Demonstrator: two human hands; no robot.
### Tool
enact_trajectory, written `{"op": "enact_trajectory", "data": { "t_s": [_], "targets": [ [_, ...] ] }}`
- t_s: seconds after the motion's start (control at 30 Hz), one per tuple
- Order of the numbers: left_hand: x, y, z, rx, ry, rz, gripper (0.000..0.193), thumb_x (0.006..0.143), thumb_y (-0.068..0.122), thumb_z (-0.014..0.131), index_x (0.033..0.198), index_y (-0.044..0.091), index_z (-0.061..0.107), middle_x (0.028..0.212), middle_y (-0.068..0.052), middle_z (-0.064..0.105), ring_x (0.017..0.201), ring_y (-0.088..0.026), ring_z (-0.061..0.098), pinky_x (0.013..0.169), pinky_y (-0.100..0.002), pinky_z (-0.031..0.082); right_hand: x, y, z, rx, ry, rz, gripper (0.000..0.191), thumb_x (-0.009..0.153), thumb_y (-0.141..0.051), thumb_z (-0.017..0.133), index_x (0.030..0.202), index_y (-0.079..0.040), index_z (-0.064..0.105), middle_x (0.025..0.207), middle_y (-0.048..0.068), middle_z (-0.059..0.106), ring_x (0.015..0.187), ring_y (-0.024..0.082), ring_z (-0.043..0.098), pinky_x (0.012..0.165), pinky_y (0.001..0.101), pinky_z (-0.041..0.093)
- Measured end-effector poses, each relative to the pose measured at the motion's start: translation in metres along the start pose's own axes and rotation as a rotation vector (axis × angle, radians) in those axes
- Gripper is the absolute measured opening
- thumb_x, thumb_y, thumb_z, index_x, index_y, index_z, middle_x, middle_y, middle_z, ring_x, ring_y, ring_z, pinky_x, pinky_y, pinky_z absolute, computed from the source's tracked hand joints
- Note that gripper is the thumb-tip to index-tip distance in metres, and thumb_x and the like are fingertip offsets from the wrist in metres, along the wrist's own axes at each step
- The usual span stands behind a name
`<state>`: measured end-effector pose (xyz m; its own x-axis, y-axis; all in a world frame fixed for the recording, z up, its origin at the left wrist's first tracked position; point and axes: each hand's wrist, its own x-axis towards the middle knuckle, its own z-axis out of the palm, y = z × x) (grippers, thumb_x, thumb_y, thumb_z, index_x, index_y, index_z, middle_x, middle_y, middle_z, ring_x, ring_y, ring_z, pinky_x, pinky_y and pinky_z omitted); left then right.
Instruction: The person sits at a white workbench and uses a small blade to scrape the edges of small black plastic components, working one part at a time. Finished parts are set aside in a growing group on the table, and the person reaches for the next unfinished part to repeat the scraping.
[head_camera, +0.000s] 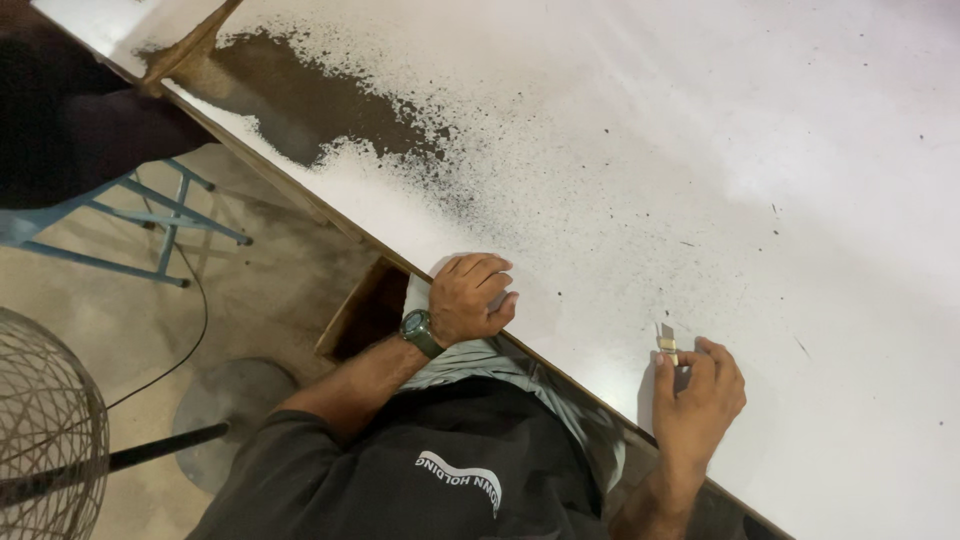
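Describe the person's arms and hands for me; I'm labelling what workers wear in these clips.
Both hands are bare, with no gloves. The left hand has a dark green wristwatch at the wrist. The forearms are uncovered; a dark sleeve begins near the left elbow. The right hand shows no watch, ring or band.

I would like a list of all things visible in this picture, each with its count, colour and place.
Table: one, white top with wooden edge, across the upper right.
Dark powder: one patch, brown-black, on the table's upper left, with specks scattered rightward.
Small blade tool: one, pale yellowish, on the table at the right hand.
Stool frame: one, blue, on the floor at left.
Fan: one, grey wire guard, lower left, with round base.
Wristwatch: one, green, left wrist.
Left hand: fist resting on the table edge.
Right hand: grip on the blade tool.
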<state>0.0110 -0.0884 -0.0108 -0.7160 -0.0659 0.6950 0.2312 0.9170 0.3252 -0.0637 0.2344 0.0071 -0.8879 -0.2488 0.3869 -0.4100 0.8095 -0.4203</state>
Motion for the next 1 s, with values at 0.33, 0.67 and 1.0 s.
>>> {"op": "enact_trajectory", "data": {
  "t_s": [0.33,0.67,1.0],
  "targets": [
    [-0.0003,-0.0008,-0.006,0.026,-0.001,0.0,0.016,0.085,0.025,0.073,0.087,0.009,0.072,0.11,-0.007,0.072,0.108,-0.024,0.067,0.09,-0.042,0.054,-0.0001,-0.002,0.0021,-0.005,0.007,-0.018,0.022,0.096,-0.024,0.077,0.104,-0.007,0.067,0.141,0.013,0.062,0.138,0.035,0.05,0.114,0.0523,0.036],
    [0.0026,-0.0006,-0.005,0.001,-0.001,-0.015,0.016,0.085,0.025,0.073,0.087,0.009,0.071,0.109,-0.008,0.072,0.108,-0.025,0.067,0.089,-0.042,0.053,-0.0001,-0.0042,-0.0011,-0.009,-0.012,0.012,0.021,0.096,-0.022,0.076,0.107,-0.007,0.069,0.141,0.013,0.061,0.137,0.035,0.051,0.114,0.0511,0.036],
    [-0.0001,-0.004,-0.0023,0.011,-0.031,-0.023,0.015,0.086,0.025,0.073,0.088,0.009,0.071,0.111,-0.008,0.072,0.111,-0.025,0.067,0.091,-0.042,0.053,0.0038,-0.0074,0.0028,-0.034,-0.029,0.04,0.021,0.095,-0.022,0.075,0.109,-0.007,0.07,0.141,0.012,0.06,0.137,0.034,0.05,0.114,0.0514,0.036]
  ]
}}
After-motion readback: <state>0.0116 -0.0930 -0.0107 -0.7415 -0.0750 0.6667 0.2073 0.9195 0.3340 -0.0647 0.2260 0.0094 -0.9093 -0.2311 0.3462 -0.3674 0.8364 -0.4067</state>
